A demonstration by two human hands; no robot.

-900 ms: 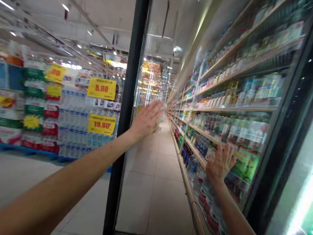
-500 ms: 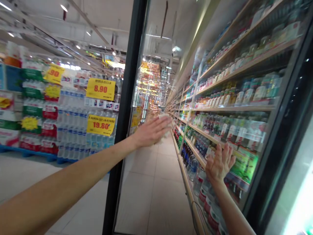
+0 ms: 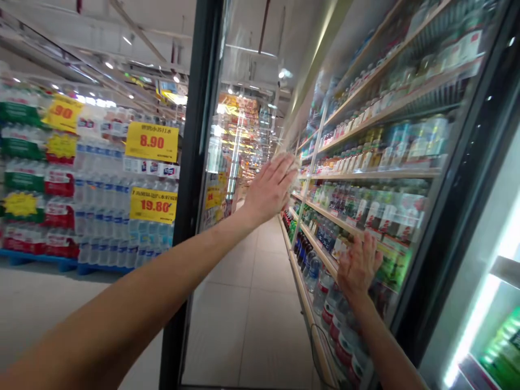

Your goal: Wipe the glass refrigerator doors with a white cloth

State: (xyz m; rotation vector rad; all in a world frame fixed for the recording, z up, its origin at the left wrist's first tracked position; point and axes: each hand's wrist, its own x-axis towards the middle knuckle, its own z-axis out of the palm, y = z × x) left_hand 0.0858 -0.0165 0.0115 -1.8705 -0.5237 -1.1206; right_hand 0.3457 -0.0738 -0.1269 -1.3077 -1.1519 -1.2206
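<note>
A tall glass door in a black frame stands in front of me. My left hand reaches across it and presses a pale, crumpled cloth to the pane, fingers laid over the cloth. Most of the cloth is hidden beneath the palm. Lower and to the right, my right hand has its fingers raised and slightly apart, with nothing in it. It is at the pane near the right side of the frame; whether it touches the glass I cannot tell.
Shelves of bottles show in the pane, running into the distance. On the left are stacked bottle packs with yellow price signs on blue pallets. A lit cooler interior lies at far right; a dark cable shows low down.
My left hand has slid the cloth up and slightly right over the glass. My right hand stays nearly in place. The view has turned a little to the right.
</note>
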